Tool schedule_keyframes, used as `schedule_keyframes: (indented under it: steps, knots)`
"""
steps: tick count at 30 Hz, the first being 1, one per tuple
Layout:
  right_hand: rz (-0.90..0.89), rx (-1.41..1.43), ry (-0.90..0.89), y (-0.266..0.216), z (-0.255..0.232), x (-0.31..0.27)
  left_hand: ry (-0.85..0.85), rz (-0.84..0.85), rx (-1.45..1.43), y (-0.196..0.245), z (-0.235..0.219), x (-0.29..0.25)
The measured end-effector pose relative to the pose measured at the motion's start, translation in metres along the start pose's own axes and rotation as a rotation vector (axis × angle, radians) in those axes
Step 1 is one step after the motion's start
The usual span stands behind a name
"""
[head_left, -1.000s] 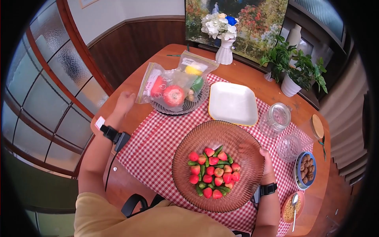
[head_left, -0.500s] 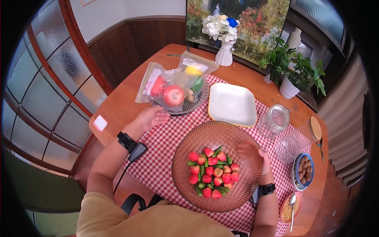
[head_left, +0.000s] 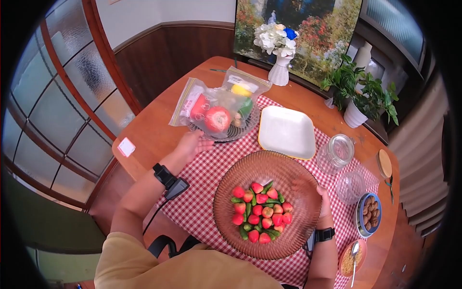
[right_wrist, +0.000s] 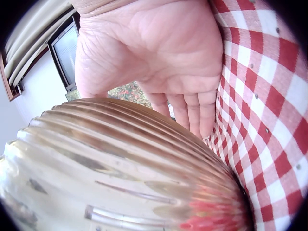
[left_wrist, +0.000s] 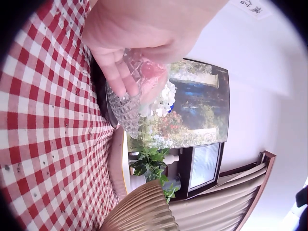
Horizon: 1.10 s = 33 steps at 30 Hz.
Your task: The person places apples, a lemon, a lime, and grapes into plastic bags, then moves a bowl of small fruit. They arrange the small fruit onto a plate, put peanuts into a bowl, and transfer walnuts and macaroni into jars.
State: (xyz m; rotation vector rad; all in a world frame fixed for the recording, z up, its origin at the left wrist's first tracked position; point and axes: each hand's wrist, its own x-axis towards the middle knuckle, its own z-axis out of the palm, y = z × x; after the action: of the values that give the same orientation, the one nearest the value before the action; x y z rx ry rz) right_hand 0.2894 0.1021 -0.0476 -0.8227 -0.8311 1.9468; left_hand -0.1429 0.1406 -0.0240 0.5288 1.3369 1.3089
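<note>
My right hand (head_left: 325, 202) holds the right rim of a ribbed amber bowl (head_left: 301, 180) containing strawberries (head_left: 267, 222) and small green peppers (head_left: 248, 209). From the right wrist, its palm (right_wrist: 154, 53) faces the bowl's ribbed side (right_wrist: 110, 130), the fingers reaching behind it. My left hand (head_left: 191, 144) lies at the near left edge of a clear patterned glass bowl (head_left: 249, 123), fingers extended. The left wrist view has these fingers (left_wrist: 118, 77) against the cut glass (left_wrist: 126, 113). Zip bags (head_left: 204, 108) with red, yellow and green produce rest on that bowl.
A white tray (head_left: 287, 132) stands behind the amber bowl. To the right are an open glass jar (head_left: 337, 151), a clear glass bowl (head_left: 350, 188), a bowl of walnuts (head_left: 370, 212) and a dish with a spoon (head_left: 354, 255). A flower vase (head_left: 279, 72) and potted plant (head_left: 356, 113) stand behind.
My left hand has come from the table's left side to the edge of the patterned glass bowl. My right hand keeps its place on the amber bowl. The head view has shifted slightly.
</note>
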Motion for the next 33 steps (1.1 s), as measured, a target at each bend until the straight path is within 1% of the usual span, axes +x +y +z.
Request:
schedule_keyframes:
  steps: [3,5,6,8,12,14,15,17,18,20,21,23,24,26,30,33]
  knots:
    - [-0.012,0.055,0.014,-0.002,0.006,-0.001,0.000,0.019,0.010,-0.004,-0.010,0.000]
    - [0.000,0.062,0.033,-0.003,0.007,-0.003,-0.024,0.100,-0.012,-0.004,-0.017,-0.005]
    - [0.011,0.070,0.055,-0.003,0.007,-0.004,-0.022,0.099,-0.013,0.000,-0.017,-0.011]
    - [0.014,0.080,0.058,-0.002,0.007,-0.003,-0.014,0.158,-0.059,0.011,-0.019,-0.025]
    - [0.030,0.082,0.063,-0.004,0.009,-0.004,-0.050,0.197,-0.100,0.013,-0.048,-0.027]
    - [0.020,0.077,0.047,-0.003,0.009,-0.003,0.038,0.244,-0.106,0.016,-0.055,-0.040]
    - [0.008,0.073,0.032,-0.003,0.009,-0.002,0.033,0.244,-0.102,0.016,-0.060,-0.047]
    - [-0.003,0.071,0.050,-0.003,0.009,-0.003,0.112,0.270,-0.112,0.014,-0.071,-0.062]
    - [-0.009,0.065,0.064,-0.003,0.010,-0.003,0.109,0.270,-0.106,0.012,-0.076,-0.068]
    - [0.004,0.078,0.073,-0.006,0.014,-0.005,0.215,0.276,-0.066,0.007,-0.086,-0.080]
    - [0.022,0.082,0.079,-0.006,0.014,-0.006,0.215,0.275,-0.062,0.003,-0.091,-0.084]
    - [0.016,0.083,0.080,-0.004,0.010,-0.005,0.308,0.306,-0.100,-0.004,-0.099,-0.091]
    - [0.009,0.082,0.080,-0.003,0.009,-0.004,0.309,0.306,-0.099,-0.007,-0.103,-0.093]
    - [0.008,0.085,0.078,-0.003,0.009,-0.004,0.381,0.314,-0.139,-0.010,-0.108,-0.095]
    - [0.011,0.092,0.070,-0.005,0.012,-0.004,0.417,0.300,-0.167,-0.014,-0.113,-0.091]
    - [-0.001,0.095,0.060,-0.003,0.009,-0.003,0.444,0.329,-0.224,-0.023,-0.116,-0.079]
